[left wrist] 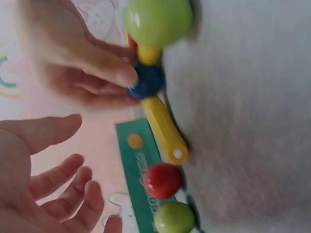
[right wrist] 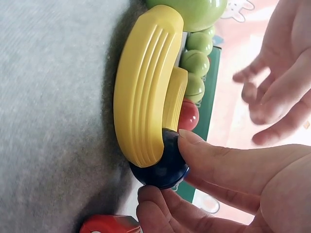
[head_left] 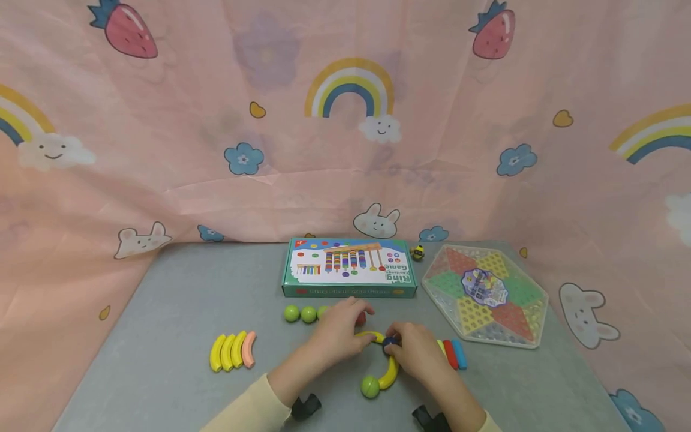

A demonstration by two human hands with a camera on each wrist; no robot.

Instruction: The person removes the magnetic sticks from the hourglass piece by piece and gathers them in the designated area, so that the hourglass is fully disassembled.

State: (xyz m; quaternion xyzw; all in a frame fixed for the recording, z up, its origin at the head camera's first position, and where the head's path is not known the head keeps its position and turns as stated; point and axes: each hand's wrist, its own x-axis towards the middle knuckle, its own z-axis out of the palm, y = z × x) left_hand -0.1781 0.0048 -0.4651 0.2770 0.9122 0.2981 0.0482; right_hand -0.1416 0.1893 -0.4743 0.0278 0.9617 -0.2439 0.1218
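Note:
My right hand (head_left: 393,343) pinches a dark blue ball (right wrist: 164,167) between thumb and fingers. The ball sits at the joint of two yellow curved pieces, one (right wrist: 143,87) running toward me to a green ball (head_left: 370,386) and the other (left wrist: 165,132) running left. My left hand (head_left: 349,321) hovers beside that left piece with fingers spread and relaxed, holding nothing in the left wrist view (left wrist: 68,165). A red ball (left wrist: 162,180) lies just past the left piece's free end, and a row of green balls (head_left: 300,313) lies beyond it.
A green game box (head_left: 348,275) lies behind the hands, with a hexagonal peg board (head_left: 486,295) to its right. Several yellow curved pieces and one pink piece (head_left: 232,350) lie at the left. Red, blue and yellow pieces (head_left: 453,354) lie right of my right hand.

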